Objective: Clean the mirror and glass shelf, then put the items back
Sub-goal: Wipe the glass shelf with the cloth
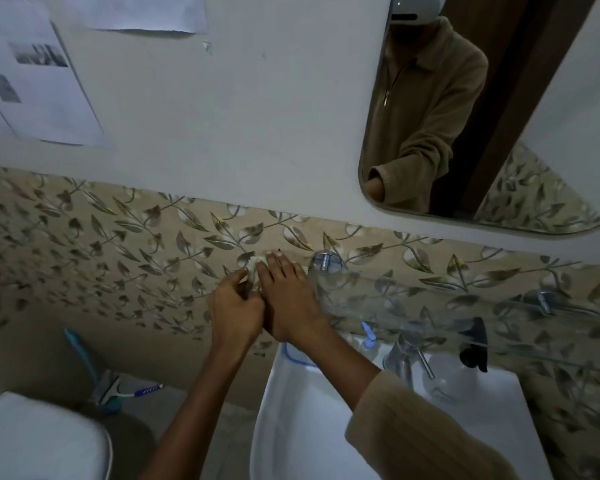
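Note:
A clear glass shelf (430, 306) runs along the leaf-patterned tiles on chrome brackets (323, 261), below the mirror (499, 133) at the upper right. Both hands meet at the shelf's left end. My right hand (288, 299) lies flat with straight fingers over a pale crumpled cloth (255, 263), pressing it on the glass. My left hand (234, 306) pinches the cloth's near edge with curled fingers. Most of the cloth is hidden under the hands.
A white basin (291, 427) with a chrome tap (404, 351) sits under the shelf. A small bottle with a blue pump (368, 336), a clear glass (451, 375) and a black item (475, 344) stand on the basin's back ledge. A toilet cistern (39, 441) and brushes (118, 393) are at lower left.

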